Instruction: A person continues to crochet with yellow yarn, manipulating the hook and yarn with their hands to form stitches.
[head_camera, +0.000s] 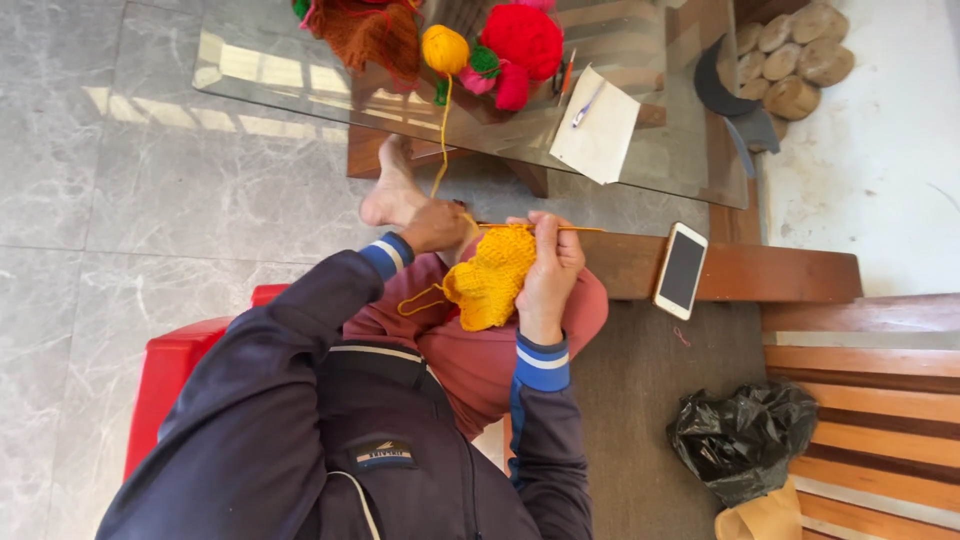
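A yellow knitted piece (490, 282) hangs over my raised knee, between both hands. My right hand (549, 270) grips its right edge together with a thin knitting needle (575, 229) that pokes out to the right. My left hand (436, 226) is closed on the upper left of the piece, where the yellow strand (440, 150) runs up to a yellow yarn ball (444, 48) on the glass table (260, 75). A loose loop of yarn dangles below the left hand.
Red, green and pink yarn balls (520, 42) and an orange knit lie on the glass table beside a paper with a pen (598, 125). A phone (681, 270) rests on a wooden bench. A black plastic bag (742, 440) sits lower right. I sit on a red stool (165, 375).
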